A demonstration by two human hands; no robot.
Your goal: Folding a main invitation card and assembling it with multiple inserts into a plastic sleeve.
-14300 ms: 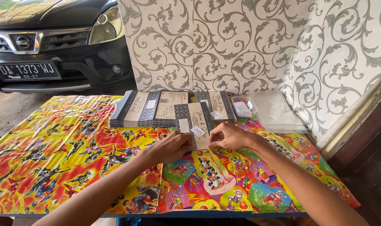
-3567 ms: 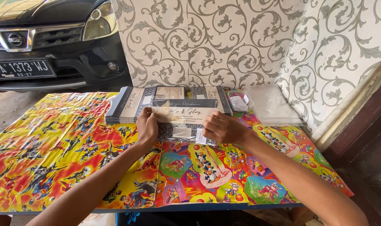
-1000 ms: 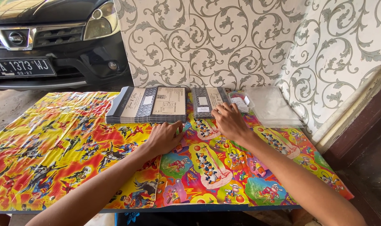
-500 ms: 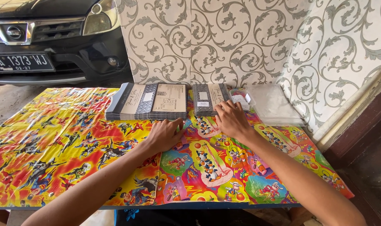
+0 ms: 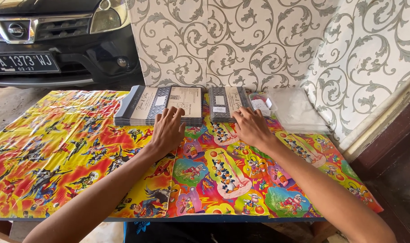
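Observation:
My left hand (image 5: 167, 130) lies flat with fingers spread, its fingertips touching the front edge of a wide stack of grey and cream printed cards (image 5: 155, 105). My right hand (image 5: 251, 127) rests palm down with its fingertips against the front of a smaller stack of the same cards (image 5: 228, 102) to the right. Neither hand grips anything. Both stacks lie at the far side of a table covered in a bright cartoon-print sheet (image 5: 70, 157).
A pile of clear plastic sleeves (image 5: 297, 110) lies at the far right of the table. A patterned grey-and-white wall (image 5: 241, 40) stands behind. A black car (image 5: 56, 36) is parked at the back left. A wooden frame (image 5: 385, 144) runs along the right.
Both hands have slid forward from the table's middle until their fingertips reach the two card stacks; the view has tilted slightly.

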